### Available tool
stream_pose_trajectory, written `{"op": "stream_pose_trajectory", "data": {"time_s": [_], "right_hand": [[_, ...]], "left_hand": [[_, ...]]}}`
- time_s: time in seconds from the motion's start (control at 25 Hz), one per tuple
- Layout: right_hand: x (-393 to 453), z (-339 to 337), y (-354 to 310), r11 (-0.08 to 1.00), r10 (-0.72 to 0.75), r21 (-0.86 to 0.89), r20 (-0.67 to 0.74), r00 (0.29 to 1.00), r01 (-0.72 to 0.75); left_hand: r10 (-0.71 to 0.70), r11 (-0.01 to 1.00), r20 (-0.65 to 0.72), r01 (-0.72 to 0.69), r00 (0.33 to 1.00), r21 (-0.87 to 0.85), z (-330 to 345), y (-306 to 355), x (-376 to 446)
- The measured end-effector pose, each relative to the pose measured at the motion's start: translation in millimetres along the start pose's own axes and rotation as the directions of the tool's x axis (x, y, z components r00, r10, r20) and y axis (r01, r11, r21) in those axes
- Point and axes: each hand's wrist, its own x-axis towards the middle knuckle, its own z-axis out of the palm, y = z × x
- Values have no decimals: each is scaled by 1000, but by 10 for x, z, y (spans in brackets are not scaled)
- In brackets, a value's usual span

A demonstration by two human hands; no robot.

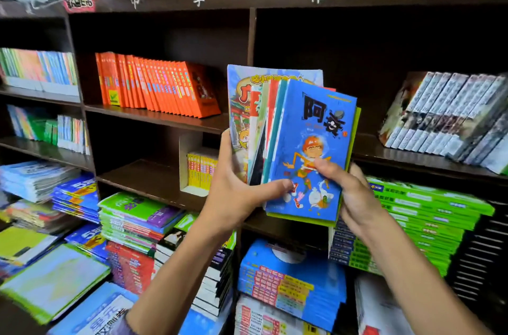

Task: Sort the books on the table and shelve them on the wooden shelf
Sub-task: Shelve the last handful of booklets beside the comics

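I hold a fanned stack of thin comic books upright in front of the dark wooden shelf. The front one is a blue comic book with a cartoon boy on its cover. My left hand grips the stack's lower left side, thumb across the blue cover's bottom. My right hand grips the lower right edge, thumb pressed on the front cover. A larger blue and yellow book sits at the back of the stack.
A row of orange books leans on the upper middle shelf. Grey-spined volumes fill the right shelf. A small box of yellow books stands below. Piles of green books and blue books cover the table.
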Motion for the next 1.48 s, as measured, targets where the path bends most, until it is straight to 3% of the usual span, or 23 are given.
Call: {"op": "stream_pose_trajectory", "data": {"time_s": [0.12,0.36,0.56,0.76,0.92,1.0,1.08,1.16,1.2,1.28,1.36,1.48], "right_hand": [[268,-320,-217,996,-34,-77,65,997,39],[835,-827,-638,974,-143,-171,49,989,149],[1266,-1037,-802,949,-211,-243,-15,977,202],[1467,-1218,-692,970,-171,-190,-106,980,149],[1473,-1261,-641,964,-121,-260,-233,965,58],[1405,-1190,-618,883,-175,-469,-338,925,-4],[1310,-1139,-524,635,-392,-770,-386,835,-58],[1202,-1107,-435,411,-620,-911,-299,726,-25],[1164,-1102,-421,415,-665,-910,-293,688,14],[1128,-1178,-451,555,-613,-831,-376,695,39],[1118,-1327,-501,707,-450,-707,-432,782,16],[1057,-1488,-579,845,-217,-535,-368,904,-15]], "left_hand": [[80,994,-26,-77,997,78,290,44,221],[294,940,-3,-288,956,185,779,-18,872],[299,933,-7,-291,954,213,1045,-308,1480],[254,901,-9,-233,967,366,1300,-646,1700],[275,843,-110,-184,955,505,1508,-773,1679],[283,826,-178,-145,942,545,1665,-800,1631],[281,809,-212,-112,936,577,1820,-796,1574],[272,788,-184,-109,944,606,1928,-797,1553],[259,778,-150,-114,954,618,1958,-801,1547],[214,752,-50,-132,975,646,2019,-806,1549],[164,721,48,-153,985,676,2084,-805,1556],[124,717,130,-179,984,674,2140,-791,1626]]}}
